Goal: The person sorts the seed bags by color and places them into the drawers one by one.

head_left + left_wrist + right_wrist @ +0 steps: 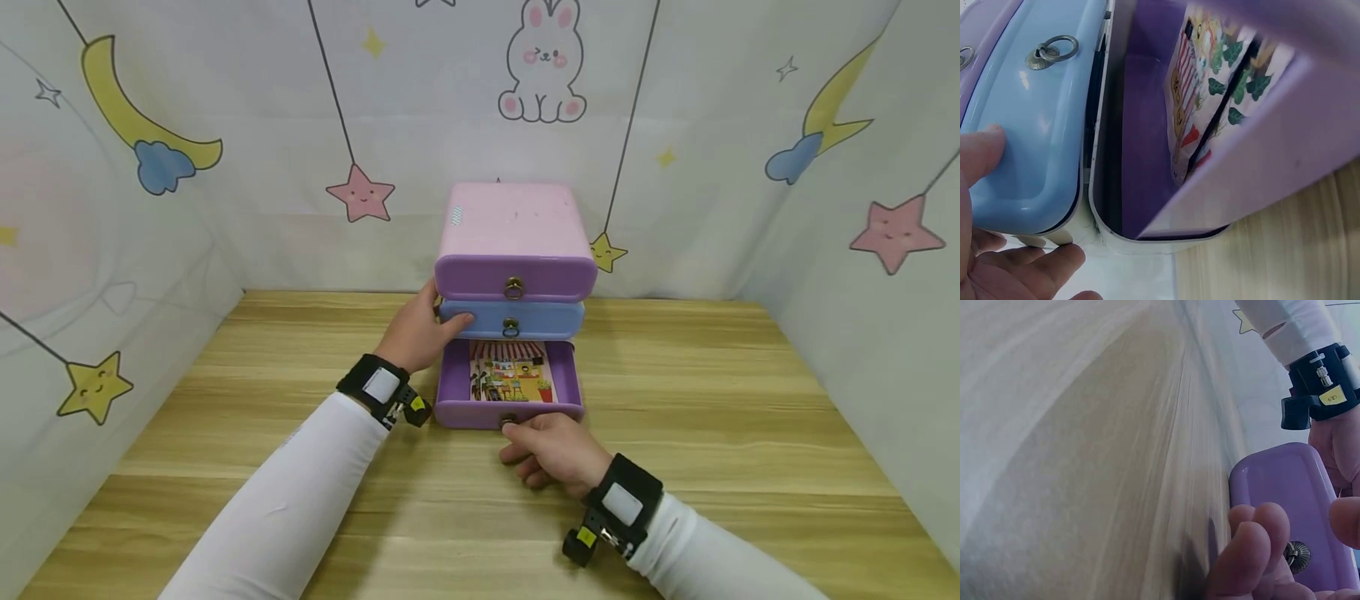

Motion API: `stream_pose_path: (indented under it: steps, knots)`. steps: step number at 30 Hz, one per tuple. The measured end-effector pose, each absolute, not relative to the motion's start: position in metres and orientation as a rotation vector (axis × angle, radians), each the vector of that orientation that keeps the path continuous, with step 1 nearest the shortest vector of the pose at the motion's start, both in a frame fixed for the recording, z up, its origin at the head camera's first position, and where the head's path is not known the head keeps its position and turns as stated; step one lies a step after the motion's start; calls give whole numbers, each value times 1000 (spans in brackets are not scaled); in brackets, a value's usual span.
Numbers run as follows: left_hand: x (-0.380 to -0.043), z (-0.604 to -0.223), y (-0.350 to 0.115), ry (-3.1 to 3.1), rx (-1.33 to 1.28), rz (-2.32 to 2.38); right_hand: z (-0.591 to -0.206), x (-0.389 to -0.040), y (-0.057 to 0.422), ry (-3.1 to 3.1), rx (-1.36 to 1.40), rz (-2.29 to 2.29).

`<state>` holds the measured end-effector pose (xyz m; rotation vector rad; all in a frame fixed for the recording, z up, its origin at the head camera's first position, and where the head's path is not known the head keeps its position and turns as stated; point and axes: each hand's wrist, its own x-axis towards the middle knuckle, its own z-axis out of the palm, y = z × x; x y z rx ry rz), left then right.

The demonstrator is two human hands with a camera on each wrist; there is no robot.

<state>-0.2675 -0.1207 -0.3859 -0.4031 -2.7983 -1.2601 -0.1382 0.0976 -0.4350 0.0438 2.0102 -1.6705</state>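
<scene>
A small three-tier drawer cabinet (517, 221) stands on the table, pink on top with purple and blue drawer fronts. My left hand (422, 331) holds its left side, thumb on the blue middle drawer (551, 319) and fingers along the side wall. The purple bottom drawer (457, 414) is pulled out. Inside it lies a colourful picture packet (513, 379), its printed surface also visible in the left wrist view. At the bottom drawer's front, my right hand (558, 450) pinches the ring pull (1297, 556); the exact fingertip contact is partly hidden.
The wood-grain table (712, 400) extends around the cabinet. Behind and at both sides hangs a white cloth backdrop (675, 100) printed with stars, moons and a rabbit. The top purple drawer (465, 279) and the blue one are closed, each with a ring pull.
</scene>
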Motion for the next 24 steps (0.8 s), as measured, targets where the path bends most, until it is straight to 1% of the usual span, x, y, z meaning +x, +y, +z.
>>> stream_pose_path:
  steps: [12, 24]
  knots:
    - [-268, -387, -120, -2808, -371, -1182, -441, -139, 94, 1885, 119, -1770]
    - [-267, -386, -120, -2811, -359, -1195, -448, -137, 87, 1753, 256, -1941]
